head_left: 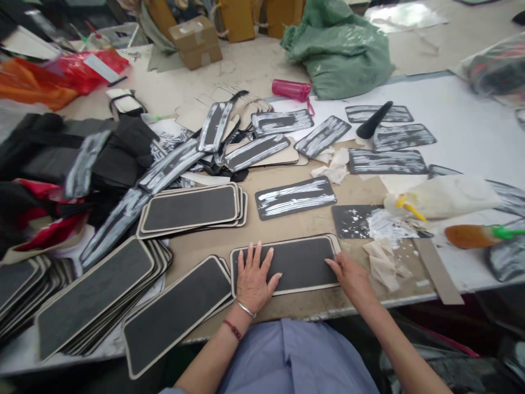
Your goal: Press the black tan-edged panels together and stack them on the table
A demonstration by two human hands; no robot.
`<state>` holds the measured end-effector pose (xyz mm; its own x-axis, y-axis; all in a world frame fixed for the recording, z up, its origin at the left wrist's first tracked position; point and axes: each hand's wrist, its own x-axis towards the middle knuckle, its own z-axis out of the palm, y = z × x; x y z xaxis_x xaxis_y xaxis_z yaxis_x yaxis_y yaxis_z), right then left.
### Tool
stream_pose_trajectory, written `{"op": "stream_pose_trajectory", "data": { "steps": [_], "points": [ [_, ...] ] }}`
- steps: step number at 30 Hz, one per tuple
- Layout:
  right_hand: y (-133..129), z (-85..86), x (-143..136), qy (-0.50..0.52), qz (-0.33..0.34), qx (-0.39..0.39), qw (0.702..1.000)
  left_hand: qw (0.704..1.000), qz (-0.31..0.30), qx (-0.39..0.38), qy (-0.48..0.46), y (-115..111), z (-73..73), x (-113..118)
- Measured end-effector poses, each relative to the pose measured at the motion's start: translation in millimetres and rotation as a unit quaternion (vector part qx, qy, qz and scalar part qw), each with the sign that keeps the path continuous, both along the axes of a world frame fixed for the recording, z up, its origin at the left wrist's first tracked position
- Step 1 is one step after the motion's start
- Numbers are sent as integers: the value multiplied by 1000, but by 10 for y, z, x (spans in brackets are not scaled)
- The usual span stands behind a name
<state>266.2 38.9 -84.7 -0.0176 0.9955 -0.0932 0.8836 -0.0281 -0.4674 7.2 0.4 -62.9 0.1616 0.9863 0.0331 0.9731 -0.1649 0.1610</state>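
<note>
My left hand [255, 280] lies with spread fingers on the left part of a dark rectangular panel with a beige border [303, 262], near the table's front edge. At the panel's right end, my right hand [348, 273] is closed, thumb and fingers pressed together at the border. Another beige edge shows just behind this panel. Up from it lies a dark piece streaked with white paste [296, 198]. To the left are a short stack of bordered panels [192, 209] and a slanted bordered panel [178, 314] that reaches past the table edge.
A tall fanned stack [96, 295] stands at the left. White-streaked pieces [388, 161] lie at the back right. Right of my hands are a paste-smeared board [356, 220], crumpled cloth [383, 262], a strip [438, 271] and an orange-brown bottle [470, 236]. A green sack [344, 52] sits behind.
</note>
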Motion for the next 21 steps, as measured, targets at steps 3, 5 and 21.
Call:
{"op": "stream_pose_trajectory", "data": {
  "steps": [3,5,21],
  "points": [
    [0,-65,50,-28,-4,-17,999,1000,6,-9,-7,-5,-17,-5],
    [17,-48,70,-74,-3,-16,997,1000,8,-10,-10,-8,-37,-9],
    [232,-116,-590,-172,153,151,961,999,15,-2,-33,-7,-91,-17]
  ]
}}
